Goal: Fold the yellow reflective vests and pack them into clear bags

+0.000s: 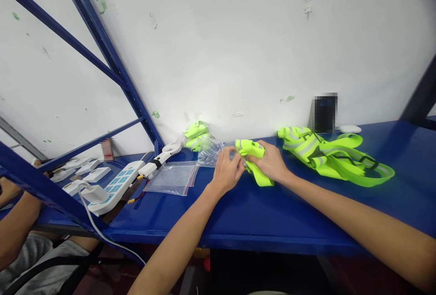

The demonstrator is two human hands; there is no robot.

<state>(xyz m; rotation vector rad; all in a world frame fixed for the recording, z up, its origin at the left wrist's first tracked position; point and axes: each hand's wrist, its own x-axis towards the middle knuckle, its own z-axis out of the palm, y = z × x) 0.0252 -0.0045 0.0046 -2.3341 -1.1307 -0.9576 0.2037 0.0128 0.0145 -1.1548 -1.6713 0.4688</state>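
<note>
My right hand (270, 161) is closed around a folded neon-yellow reflective strap harness (251, 147), with a loose end hanging below the fingers. Beside it, my left hand (227, 170) has its fingers bent together against the harness's left side. A crumpled clear plastic bag (209, 153) runs up to these left fingers, which appear to pinch its edge; the exact contact is partly hidden. Farther right, a loose pile of neon-yellow reflective straps (320, 152) with black buckles lies on the blue table (238, 222).
Flat zip bags (170, 178) lie left of my hands, near a white handheld fan (170, 149) and power strip (119, 186). Bagged yellow bundles (196, 136) sit by the wall. A blue metal post (112, 63) rises at left; another person's arm (20, 218) is beyond it.
</note>
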